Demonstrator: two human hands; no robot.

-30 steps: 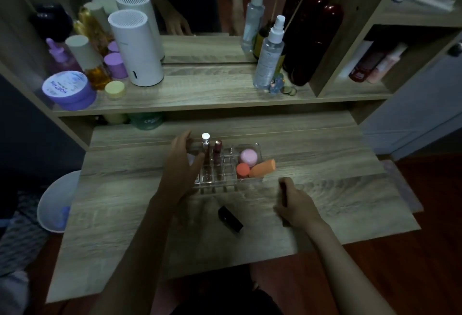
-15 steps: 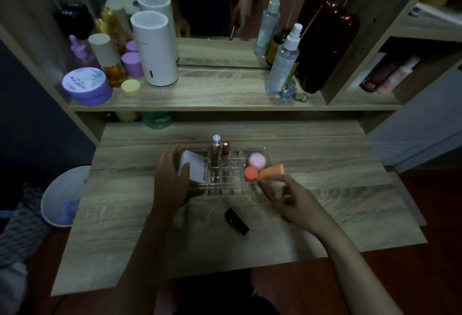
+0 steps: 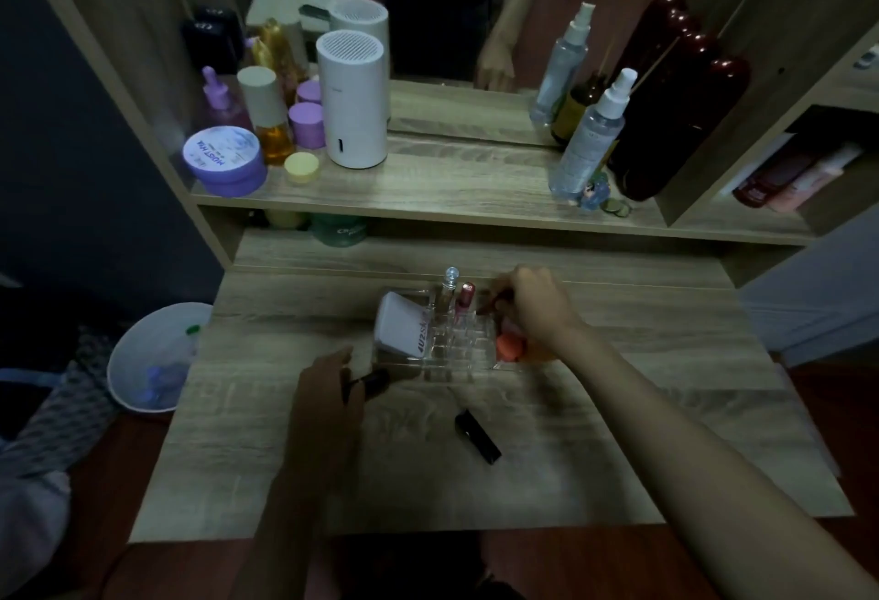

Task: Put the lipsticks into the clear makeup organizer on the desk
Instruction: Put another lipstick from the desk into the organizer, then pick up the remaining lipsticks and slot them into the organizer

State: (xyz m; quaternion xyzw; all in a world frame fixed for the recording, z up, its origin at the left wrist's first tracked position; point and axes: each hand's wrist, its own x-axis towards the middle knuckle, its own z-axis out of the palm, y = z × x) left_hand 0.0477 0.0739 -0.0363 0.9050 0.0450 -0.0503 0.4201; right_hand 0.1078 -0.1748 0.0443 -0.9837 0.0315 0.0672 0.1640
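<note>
Two hands | left [image 3: 328, 385] grips lipstick [image 3: 376, 379] | right [image 3: 537, 304] lowers dark lipstick [image 3: 494, 302] over organizer [image 3: 456, 357]

Both hands [image 3: 326, 380] [image 3: 535, 302] forward, fingers curled closed.

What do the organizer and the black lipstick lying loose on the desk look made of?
Organizer: clear hard plastic, likely acrylic; the desk grain and its own grid dividers show through, with glints on the edges. Black lipstick: looks like a smooth, dark plastic case with a faint sheen along one side; the dim light leaves coated metal possible.
</note>
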